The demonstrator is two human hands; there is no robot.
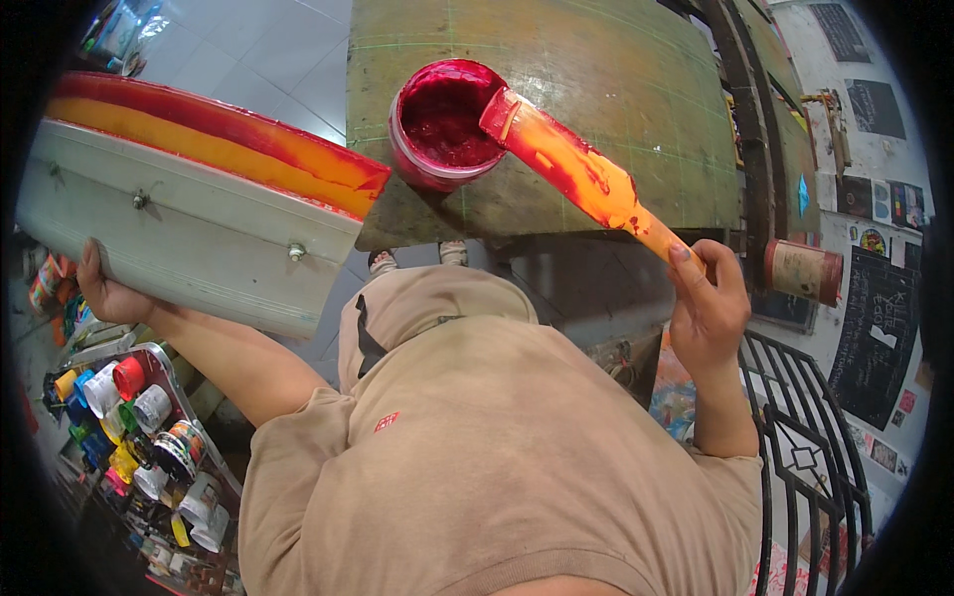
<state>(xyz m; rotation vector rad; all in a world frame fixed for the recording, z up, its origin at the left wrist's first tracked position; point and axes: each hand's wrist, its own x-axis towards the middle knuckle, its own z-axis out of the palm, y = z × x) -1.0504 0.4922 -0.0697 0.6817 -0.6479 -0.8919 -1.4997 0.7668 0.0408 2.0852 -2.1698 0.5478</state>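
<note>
My left hand (111, 290) grips a wide squeegee (199, 214) by its pale grey metal holder, fastened with bolts. Its orange blade is smeared with dark red ink along the edge and points away from me. In my right hand (713, 308), the handle of an orange plastic spatula (586, 179) is pinched between thumb and fingers. Red ink coats the spatula's broad end, which is at the right rim of an open tub (422, 169). Thick dark red ink (452, 124) lies inside the tub and stains its rim. The tub stands on a greenish, worn table.
The table (616, 89) carries faint grid lines. A rack of coloured paint jars (149, 407) stands at lower left. To the right are a black metal chair (810, 447), a red-stained jar (803, 271) and a wall with dark boards (874, 338). Tiled floor (258, 55) shows beyond the squeegee.
</note>
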